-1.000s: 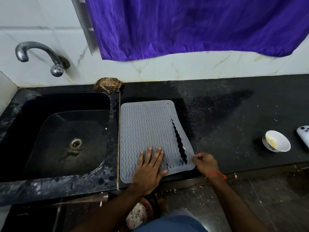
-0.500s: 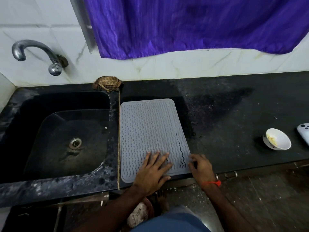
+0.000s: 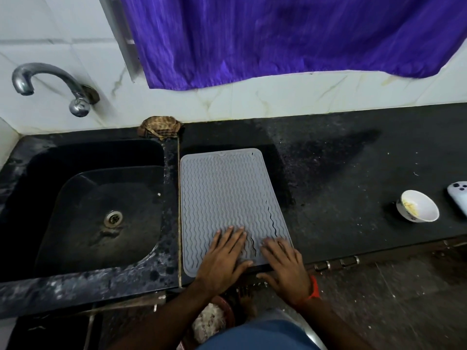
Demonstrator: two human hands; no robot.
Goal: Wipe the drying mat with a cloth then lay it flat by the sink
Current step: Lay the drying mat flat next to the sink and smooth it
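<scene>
Mat (image 3: 227, 198), grey with wavy ridges, lies flat on the black tabletop (image 3: 341, 173), just right of the sink (image 3: 101, 210), its long side running from near to far. Both hands press on its near end. The left hand (image 3: 223, 258) lies palm down with fingers straight and spread, holding nothing. The right hand (image 3: 284, 263) sits beside it near the mat's near right corner, fingers flat on the ridges, thumb hanging over the tabletop's near edge; a red band circles its wrist. A brown checked cloth (image 3: 160, 127) sits bunched at the far corner of the sink, against the wall. Far right, a white bowl (image 3: 417, 205) stands on the tabletop, well apart from the mat.
</scene>
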